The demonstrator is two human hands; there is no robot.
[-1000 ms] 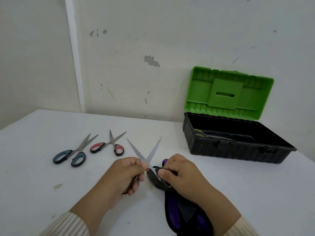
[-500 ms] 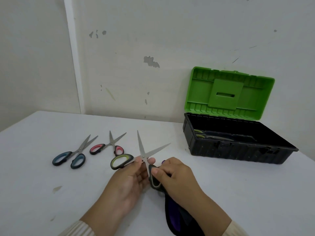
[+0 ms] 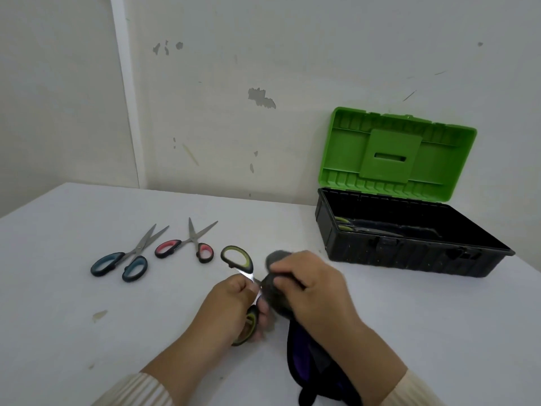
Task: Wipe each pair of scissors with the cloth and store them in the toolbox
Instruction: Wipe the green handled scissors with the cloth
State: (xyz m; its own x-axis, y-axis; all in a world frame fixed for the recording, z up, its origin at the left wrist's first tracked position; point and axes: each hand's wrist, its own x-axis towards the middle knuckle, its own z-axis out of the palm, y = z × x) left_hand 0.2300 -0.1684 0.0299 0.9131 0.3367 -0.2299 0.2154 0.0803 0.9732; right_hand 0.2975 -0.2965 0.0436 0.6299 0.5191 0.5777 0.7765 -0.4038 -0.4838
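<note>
While left grip (image 3: 231, 303) holds scissors (image 3: 235, 259), cloth (image 3: 304, 353) beside

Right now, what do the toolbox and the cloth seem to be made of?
Toolbox: likely moulded plastic, going by its ribbed green lid and matte black base. Cloth: soft dark fabric, apparently; it bunches and drapes, with purple showing lower down.

green-handled scissors (image 3: 237, 260) blades hidden under cloth (image 3: 276, 300) and right hand (image 3: 310, 285); cloth blurred, cut off at bottom edge.
</note>
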